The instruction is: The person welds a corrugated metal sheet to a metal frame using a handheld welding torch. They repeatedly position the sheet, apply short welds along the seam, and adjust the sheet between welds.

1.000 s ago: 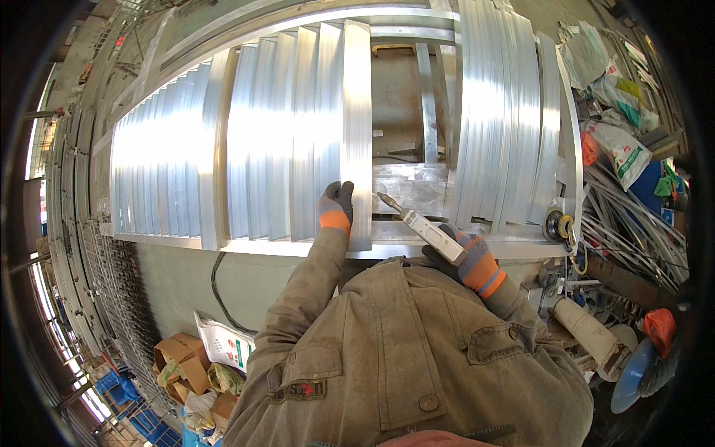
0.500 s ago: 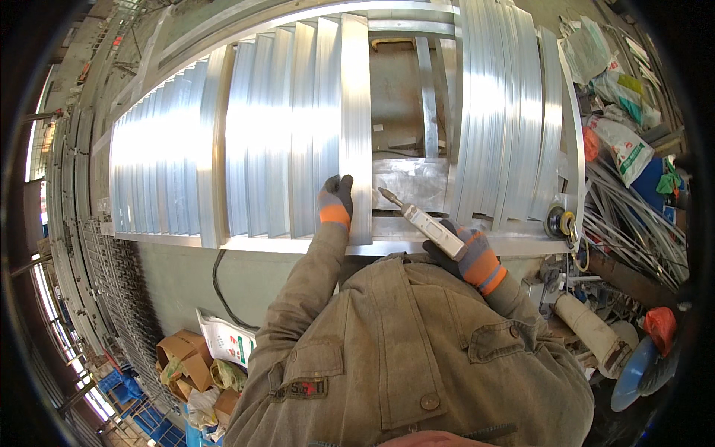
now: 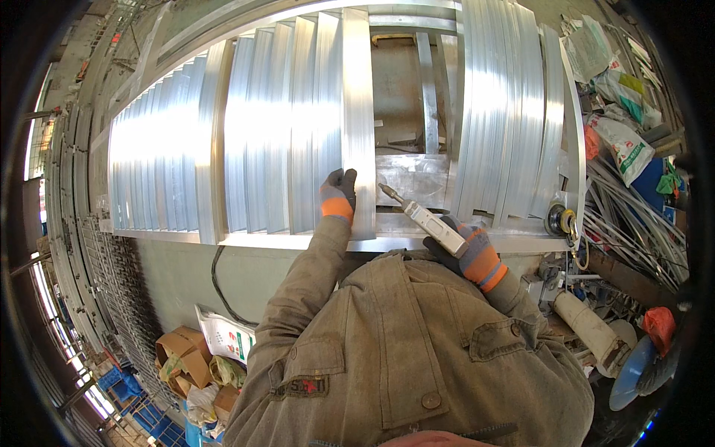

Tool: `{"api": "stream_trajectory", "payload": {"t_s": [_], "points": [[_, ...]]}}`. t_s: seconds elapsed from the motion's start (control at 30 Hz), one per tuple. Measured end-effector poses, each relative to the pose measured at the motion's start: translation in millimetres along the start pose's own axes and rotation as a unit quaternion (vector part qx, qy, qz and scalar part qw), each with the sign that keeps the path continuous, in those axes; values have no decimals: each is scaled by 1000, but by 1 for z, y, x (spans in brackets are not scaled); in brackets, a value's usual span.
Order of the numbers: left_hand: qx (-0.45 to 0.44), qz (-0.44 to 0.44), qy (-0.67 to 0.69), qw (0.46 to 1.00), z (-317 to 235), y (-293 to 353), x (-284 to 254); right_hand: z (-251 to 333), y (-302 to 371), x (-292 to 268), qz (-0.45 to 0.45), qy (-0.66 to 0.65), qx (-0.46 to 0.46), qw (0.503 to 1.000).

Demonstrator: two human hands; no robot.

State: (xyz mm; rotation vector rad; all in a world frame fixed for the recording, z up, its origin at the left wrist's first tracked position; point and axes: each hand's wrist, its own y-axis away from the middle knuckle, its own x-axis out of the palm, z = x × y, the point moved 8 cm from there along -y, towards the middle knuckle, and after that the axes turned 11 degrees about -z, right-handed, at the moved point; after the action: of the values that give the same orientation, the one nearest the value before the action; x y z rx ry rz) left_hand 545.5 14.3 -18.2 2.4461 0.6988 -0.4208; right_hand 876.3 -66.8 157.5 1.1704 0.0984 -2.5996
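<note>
My left hand, in a grey and orange glove with dark fingertips, is closed at the left edge of a long silvery aluminium slat, near its close end. That slat lies across the metal frame, beside an opening. In my right hand, gloved alike, is a slim white hand tool with a metal nose. The tool's tip points up and left toward the slat, apart from it. Its exact kind I cannot make out.
Overlapping slats fill the frame to the left, and more slats lie right of the opening. A round yellow and black device sits at the right corner. Bags and scrap strips crowd the right; a cardboard box stands lower left.
The slat at my left hand has shifted slightly right and away from me, the hand moving with it. My right hand and the tool have barely moved.
</note>
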Motion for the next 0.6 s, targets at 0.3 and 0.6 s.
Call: {"api": "stream_trajectory", "payload": {"t_s": [0.3, 0.6], "points": [[36, -7, -5, 999, -10, 4, -2, 9, -2, -5, -3, -9, 11, 1000], [10, 9, -17, 1000, -2, 3, 3, 0, 3, -3, -24, -15, -28, 999]]}}
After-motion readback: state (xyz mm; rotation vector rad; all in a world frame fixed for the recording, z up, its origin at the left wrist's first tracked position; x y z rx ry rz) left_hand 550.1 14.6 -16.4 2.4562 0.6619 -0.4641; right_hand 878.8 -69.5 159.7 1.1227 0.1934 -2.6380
